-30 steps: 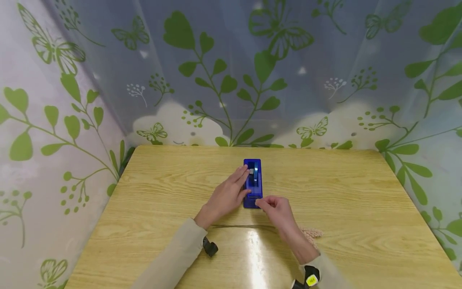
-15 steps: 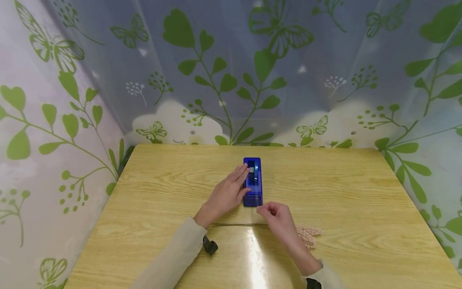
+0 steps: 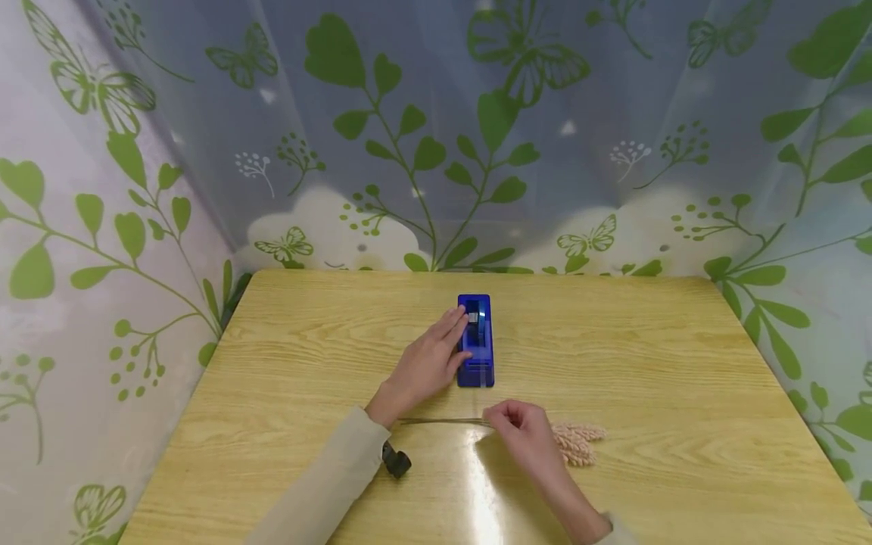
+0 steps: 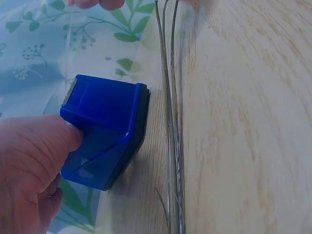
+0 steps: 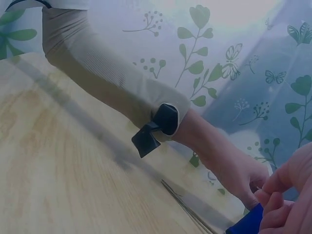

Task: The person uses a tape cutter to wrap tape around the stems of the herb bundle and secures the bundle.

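From the head: the right hand [image 3: 526,433] pinches the end of a clear, thin strip of sticky tape [image 3: 483,378]. It has just pulled the tape nearer, so more of it is out now. The left hand [image 3: 425,367] rests on the left side of a long, blue plastic tape holder [image 3: 477,372], its fingers mostly straight. The holder is in the middle of the yellow-brown wooden surface [image 3: 327,348], and thin brown stems [image 3: 443,421] with fluffy pink tops [image 3: 576,442] lie on its near side.

A second ago, the right fingertips were at the holder's near end. Now they are by the stems, and I can't tell if they touch. The left hand and the holder have stayed put.

From the left wrist: the left thumb presses the holder, just beside its silver teeth [image 4: 69,91]. The tape looks like a thin line going up to the other hand.

From the right wrist: both hands are at the right, with the holder partly hidden. The stem ends poke out to the left.
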### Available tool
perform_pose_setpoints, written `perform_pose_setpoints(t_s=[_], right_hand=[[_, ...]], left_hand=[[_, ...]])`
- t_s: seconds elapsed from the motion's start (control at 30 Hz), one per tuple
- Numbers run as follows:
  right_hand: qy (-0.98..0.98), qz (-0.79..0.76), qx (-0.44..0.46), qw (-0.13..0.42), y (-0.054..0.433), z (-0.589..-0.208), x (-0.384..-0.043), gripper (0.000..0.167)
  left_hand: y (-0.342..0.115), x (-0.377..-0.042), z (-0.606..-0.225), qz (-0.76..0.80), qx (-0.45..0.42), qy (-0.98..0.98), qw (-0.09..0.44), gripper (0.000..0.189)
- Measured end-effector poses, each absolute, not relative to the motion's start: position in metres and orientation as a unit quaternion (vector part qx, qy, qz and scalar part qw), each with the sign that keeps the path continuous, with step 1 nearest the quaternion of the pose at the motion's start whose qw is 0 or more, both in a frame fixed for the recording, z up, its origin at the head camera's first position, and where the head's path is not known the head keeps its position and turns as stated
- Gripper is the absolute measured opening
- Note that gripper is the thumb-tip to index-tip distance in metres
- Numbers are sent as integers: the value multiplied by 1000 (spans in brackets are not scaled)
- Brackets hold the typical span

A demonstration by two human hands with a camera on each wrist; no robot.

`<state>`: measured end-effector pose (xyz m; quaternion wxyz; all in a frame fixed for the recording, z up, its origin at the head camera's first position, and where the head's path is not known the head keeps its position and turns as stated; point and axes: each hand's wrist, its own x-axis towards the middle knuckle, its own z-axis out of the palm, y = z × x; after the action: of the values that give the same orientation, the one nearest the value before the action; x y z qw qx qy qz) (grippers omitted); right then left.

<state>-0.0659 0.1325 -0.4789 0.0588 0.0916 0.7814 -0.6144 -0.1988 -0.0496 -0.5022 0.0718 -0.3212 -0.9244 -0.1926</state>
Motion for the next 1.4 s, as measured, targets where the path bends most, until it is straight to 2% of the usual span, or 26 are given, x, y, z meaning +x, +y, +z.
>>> perform_pose_setpoints(t_s=[0.33,0.53,0.67,0.83,1.2,1.4], right_hand=[[771,-626,102,59,134,-486,-51,17],[762,-633,118,70,135,-490,-47,18],[756,-640,119,67,135,-492,-45,18],[752,-647,111,55,135,-494,-45,19],[740,-661,111,50,132,-498,-42,21],[743,-661,97,41,131,-500,-42,18]], left_hand=[[-49,-197,-502,-188,-325,-923,79,63],[-54,-179,-498,-224,-286,-928,80,49],[-63,-152,-496,-263,-262,-928,40,29],[-77,-123,-508,-282,-300,-911,-27,25],[-77,-116,-522,-280,-317,-906,2,13],[-70,-116,-522,-232,-355,-904,48,9]])
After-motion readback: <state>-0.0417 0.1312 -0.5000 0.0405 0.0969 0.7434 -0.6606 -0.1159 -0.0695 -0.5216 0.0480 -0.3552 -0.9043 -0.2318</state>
